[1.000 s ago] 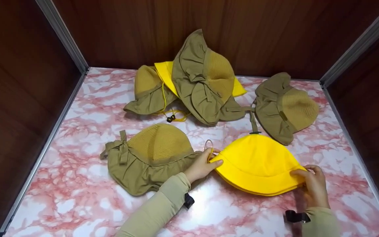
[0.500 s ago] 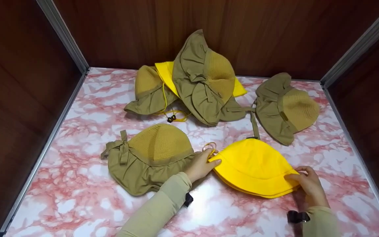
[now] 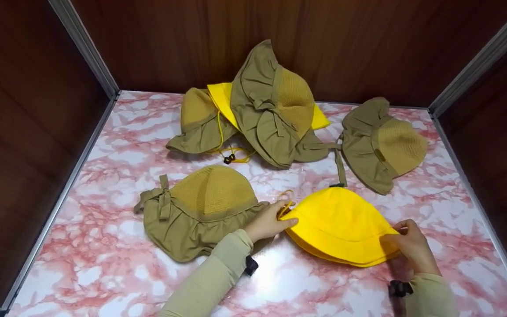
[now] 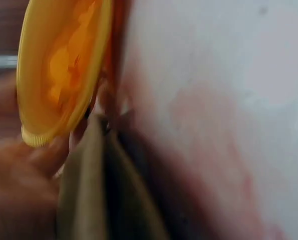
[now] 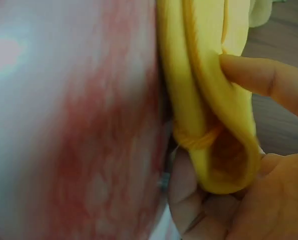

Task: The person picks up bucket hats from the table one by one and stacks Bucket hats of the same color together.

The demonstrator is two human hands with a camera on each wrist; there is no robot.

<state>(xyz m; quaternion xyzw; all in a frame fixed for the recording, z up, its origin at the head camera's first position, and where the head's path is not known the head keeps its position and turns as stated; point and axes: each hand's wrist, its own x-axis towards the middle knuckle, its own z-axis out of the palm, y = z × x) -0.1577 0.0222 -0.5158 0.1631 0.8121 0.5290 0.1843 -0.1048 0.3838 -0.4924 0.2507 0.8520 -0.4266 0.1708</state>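
Observation:
A yellow bucket hat [image 3: 341, 224] lies folded flat at the front right of the table, its crown pointing away from me. My left hand [image 3: 269, 222] pinches the hat's left brim corner, thumb on top, with a thin yellow cord looping beside the fingers. At the opposite corner my right hand [image 3: 412, 246] grips the brim; in the right wrist view its thumb [image 5: 259, 75] presses the doubled yellow edge while the fingers curl beneath. Right by my left hand lies an olive sun hat [image 3: 211, 211] with a woven crown and ruffled brim, partly covered by that hand.
At the back, several olive hats [image 3: 295, 97] pile up with a yellow hat [image 3: 222, 99] between them. Another olive hat [image 3: 396, 145] lies at the right, its strap reaching the yellow hat's crown. Brown panels [image 3: 253, 26] wall the marbled table [image 3: 104, 264] on three sides.
Both hands have drawn the yellow hat slightly toward me, and my right hand has shifted a little left with its corner. The other hats have not moved.

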